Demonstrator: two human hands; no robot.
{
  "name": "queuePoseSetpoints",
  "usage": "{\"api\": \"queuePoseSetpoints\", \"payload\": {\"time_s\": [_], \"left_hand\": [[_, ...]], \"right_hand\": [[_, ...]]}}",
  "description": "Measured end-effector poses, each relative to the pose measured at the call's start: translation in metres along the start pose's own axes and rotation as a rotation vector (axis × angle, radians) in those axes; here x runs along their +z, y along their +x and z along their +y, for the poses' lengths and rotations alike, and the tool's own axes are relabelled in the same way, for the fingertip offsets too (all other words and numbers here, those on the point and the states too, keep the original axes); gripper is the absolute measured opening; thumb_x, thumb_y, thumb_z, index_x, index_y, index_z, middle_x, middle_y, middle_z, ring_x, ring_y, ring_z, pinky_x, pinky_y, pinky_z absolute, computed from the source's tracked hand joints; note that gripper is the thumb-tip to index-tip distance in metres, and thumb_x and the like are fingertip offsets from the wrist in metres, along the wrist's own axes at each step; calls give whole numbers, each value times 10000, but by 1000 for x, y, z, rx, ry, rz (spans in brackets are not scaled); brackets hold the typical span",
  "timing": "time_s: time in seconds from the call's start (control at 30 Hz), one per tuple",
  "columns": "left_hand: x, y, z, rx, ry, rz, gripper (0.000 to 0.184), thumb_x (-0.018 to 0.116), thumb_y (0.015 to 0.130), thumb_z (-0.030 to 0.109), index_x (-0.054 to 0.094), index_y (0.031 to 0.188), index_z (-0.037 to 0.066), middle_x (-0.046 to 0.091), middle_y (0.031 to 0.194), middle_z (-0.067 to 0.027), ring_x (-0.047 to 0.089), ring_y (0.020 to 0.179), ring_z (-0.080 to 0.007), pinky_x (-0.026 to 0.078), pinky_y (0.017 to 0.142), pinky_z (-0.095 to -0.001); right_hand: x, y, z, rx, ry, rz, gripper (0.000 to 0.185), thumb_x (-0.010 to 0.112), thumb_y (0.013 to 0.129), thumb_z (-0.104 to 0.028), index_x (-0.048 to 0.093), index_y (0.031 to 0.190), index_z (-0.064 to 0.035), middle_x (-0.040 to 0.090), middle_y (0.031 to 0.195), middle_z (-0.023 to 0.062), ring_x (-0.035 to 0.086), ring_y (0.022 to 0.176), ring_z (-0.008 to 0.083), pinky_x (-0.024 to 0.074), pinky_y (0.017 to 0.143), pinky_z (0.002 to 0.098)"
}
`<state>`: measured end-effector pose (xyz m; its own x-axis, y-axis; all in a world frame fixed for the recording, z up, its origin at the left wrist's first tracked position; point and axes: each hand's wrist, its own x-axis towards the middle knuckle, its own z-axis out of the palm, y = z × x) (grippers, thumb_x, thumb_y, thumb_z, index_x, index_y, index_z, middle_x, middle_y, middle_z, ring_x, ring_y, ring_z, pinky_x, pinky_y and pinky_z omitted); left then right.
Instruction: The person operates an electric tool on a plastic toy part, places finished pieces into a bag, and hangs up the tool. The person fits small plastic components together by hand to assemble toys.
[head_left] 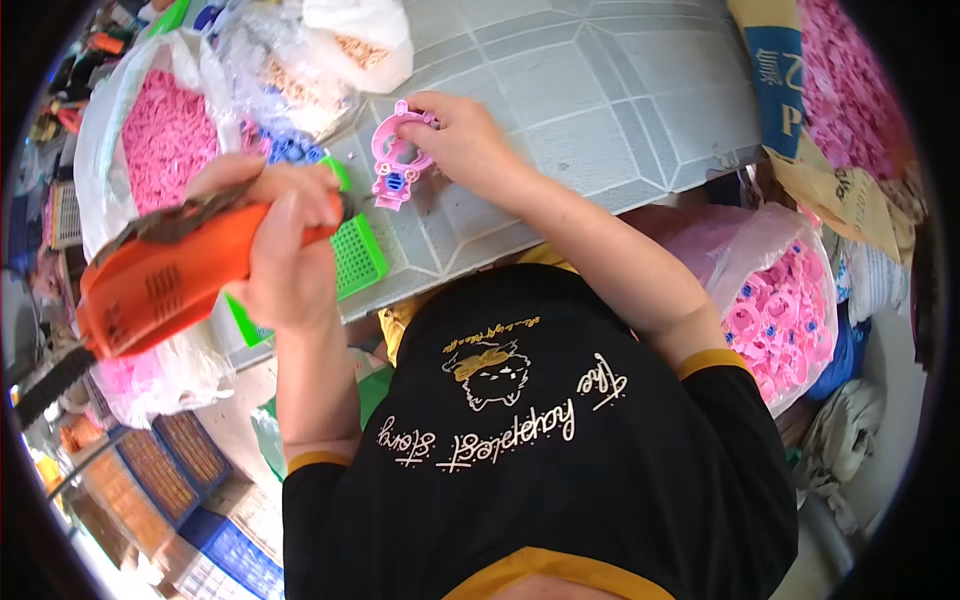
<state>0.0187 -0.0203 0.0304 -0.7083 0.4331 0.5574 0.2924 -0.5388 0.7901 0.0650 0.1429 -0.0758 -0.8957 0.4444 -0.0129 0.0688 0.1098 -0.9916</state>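
My left hand (pixel 285 240) is wrapped round an orange electric tool (pixel 175 275) with a black cord, at the left. The tool is a little blurred, and its front end is partly hidden by the fingers. My right hand (pixel 462 140) pinches the upper right edge of a pink plastic piece (pixel 384 150) over the grey table (pixel 560 120). That piece has a ring-shaped top and a small blue part in its lower section. Between the tool and the pink piece is a green perforated tray (pixel 358 255), partly covered by my left hand.
Bags of pink parts stand at the left (pixel 170 135) and below the table's right edge (pixel 780 320). A printed sack (pixel 785 95) lies at the upper right, near more pink parts. Clear bags (pixel 330 50) and blue parts (pixel 290 147) sit at the upper left.
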Motion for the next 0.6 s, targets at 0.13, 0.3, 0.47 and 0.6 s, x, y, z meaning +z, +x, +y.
{"api": "queuePoseSetpoints", "payload": {"time_s": [0.13,0.3,0.47,0.6], "left_hand": [[-13,-3,15,-99,53,-52,465,594,840,173,516,1248,-36,593,844,-140,590,814,-245,481,841,-433],[21,-10,25,-211,310,322,353,586,887,177,616,1156,-50,672,952,-176,641,872,-257,503,745,-353],[20,-7,21,-216,516,152,341,587,914,231,641,1079,-64,675,895,-185,640,819,-252,504,727,-352],[11,-3,33,-249,830,47,365,588,936,274,660,1016,-75,677,848,-193,640,776,-248,506,712,-351]], "right_hand": [[-23,-13,-3,31,270,111,207,657,915,-182,682,1065,-41,652,800,-9,546,622,60,454,534,246],[-120,-108,-59,100,330,398,220,653,925,-162,641,1108,-39,623,868,12,544,644,55,451,540,244],[-230,-224,-43,-160,-327,1142,246,630,918,-145,624,1123,-9,672,934,107,636,815,150,523,728,303],[-290,-336,-45,207,-525,1498,227,641,914,-157,664,1102,-31,720,961,131,667,818,198,524,739,322]]}}
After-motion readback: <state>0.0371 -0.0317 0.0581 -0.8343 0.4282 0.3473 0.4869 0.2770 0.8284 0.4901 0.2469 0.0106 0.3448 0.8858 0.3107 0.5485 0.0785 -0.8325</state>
